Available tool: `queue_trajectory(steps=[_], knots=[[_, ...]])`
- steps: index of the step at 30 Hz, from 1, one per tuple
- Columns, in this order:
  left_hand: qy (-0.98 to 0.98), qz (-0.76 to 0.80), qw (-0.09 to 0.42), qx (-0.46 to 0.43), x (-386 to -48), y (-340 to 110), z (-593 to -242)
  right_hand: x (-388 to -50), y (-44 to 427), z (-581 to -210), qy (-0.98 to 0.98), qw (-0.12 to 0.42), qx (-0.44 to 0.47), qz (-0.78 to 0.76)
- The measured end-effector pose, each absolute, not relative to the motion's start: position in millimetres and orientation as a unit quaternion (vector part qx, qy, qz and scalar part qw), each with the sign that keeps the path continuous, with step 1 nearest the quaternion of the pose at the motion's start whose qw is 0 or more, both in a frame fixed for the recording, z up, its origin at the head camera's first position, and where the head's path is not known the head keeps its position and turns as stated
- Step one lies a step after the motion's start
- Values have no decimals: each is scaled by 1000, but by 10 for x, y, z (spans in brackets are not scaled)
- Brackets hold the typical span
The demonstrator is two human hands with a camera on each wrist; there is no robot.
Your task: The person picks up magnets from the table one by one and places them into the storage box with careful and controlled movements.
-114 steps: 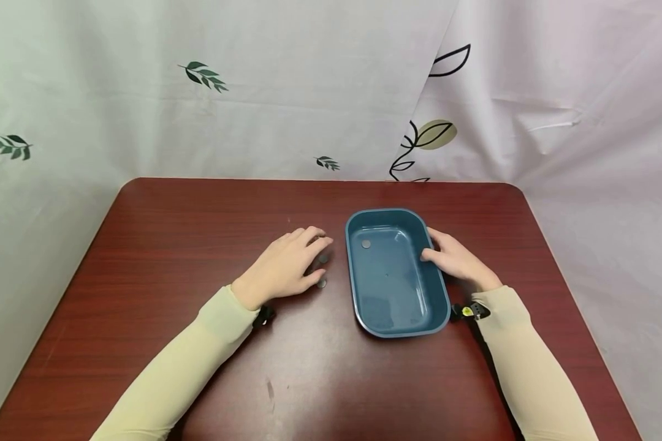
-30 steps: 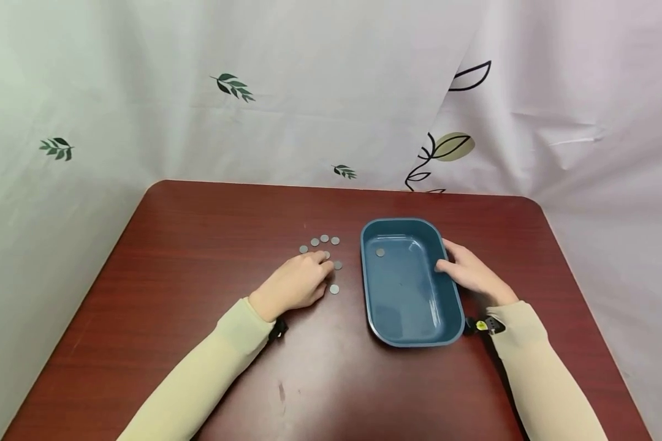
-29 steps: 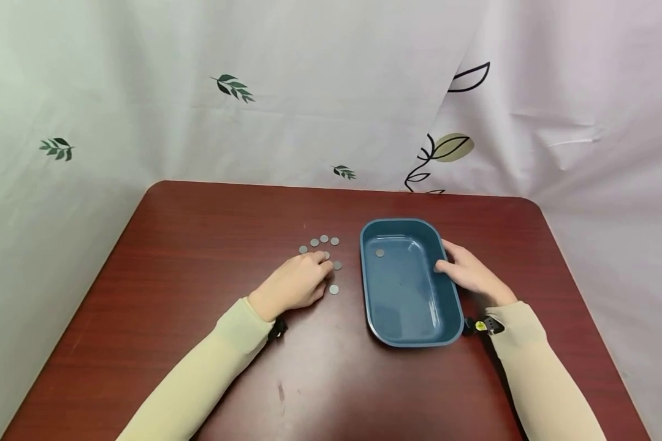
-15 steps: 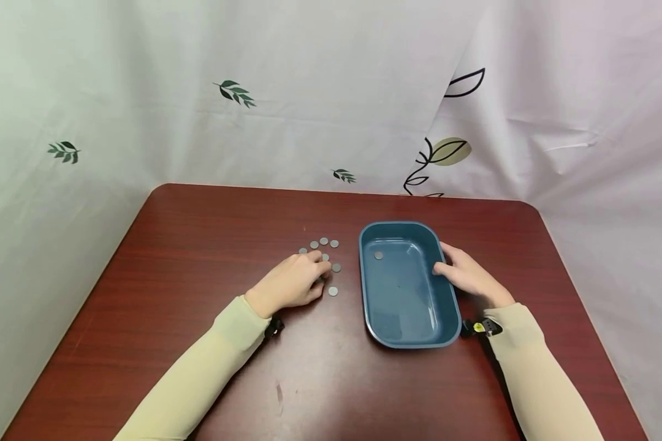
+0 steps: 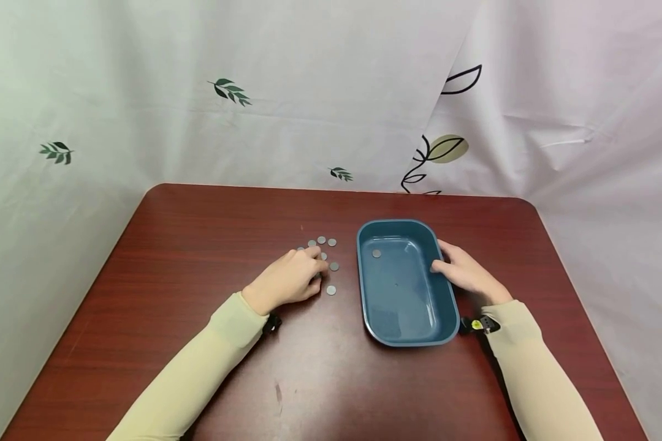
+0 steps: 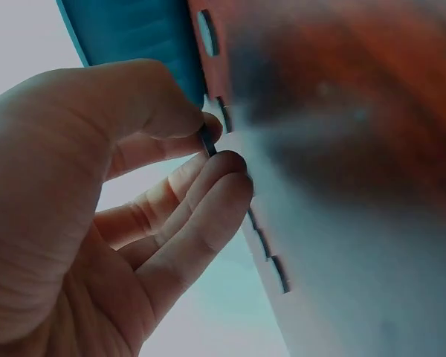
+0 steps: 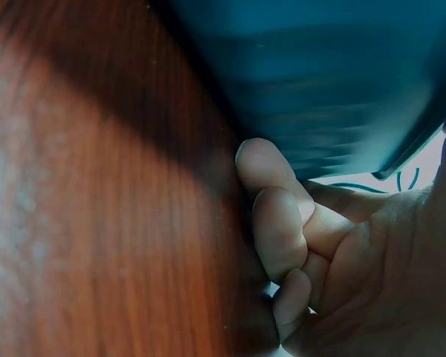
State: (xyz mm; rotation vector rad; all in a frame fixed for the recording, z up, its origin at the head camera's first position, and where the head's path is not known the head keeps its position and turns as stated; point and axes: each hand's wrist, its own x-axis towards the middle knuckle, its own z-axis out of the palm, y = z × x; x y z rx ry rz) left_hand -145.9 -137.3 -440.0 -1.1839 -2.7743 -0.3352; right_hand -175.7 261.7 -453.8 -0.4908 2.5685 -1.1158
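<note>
My left hand [image 5: 288, 278] is low over a group of small grey coins. In the left wrist view its thumb and index finger pinch one coin [image 6: 207, 140], seen edge-on. Around the fingertips lie several more coins on the table, among them a coin [image 5: 331, 290] nearest the front and another coin [image 5: 334, 266] to its rear. My right hand [image 5: 466, 269] grips the right wall of a blue plastic tray [image 5: 362, 294], thumb over the rim and the other fingers outside. One coin [image 5: 376, 253] lies inside the tray, toward its far left corner.
The dark red wooden table [image 5: 243, 211] has rounded far corners. Behind it hangs a white curtain [image 5: 287, 122] printed with leaves. In the left wrist view, a coin [image 6: 207, 33] lies close to the tray wall.
Earlier my left hand was spread over the coins; its thumb and fingers have since closed together, and it has drawn slightly left. My right hand has kept its grip on the tray.
</note>
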Motion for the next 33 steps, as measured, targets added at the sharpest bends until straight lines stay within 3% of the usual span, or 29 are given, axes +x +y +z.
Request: queue_trajectory(steps=[33], knots=[[-864,-190,122,-449,-1422,-1188,-4052,-1731,2602,-4516,891,152,-170,-392]])
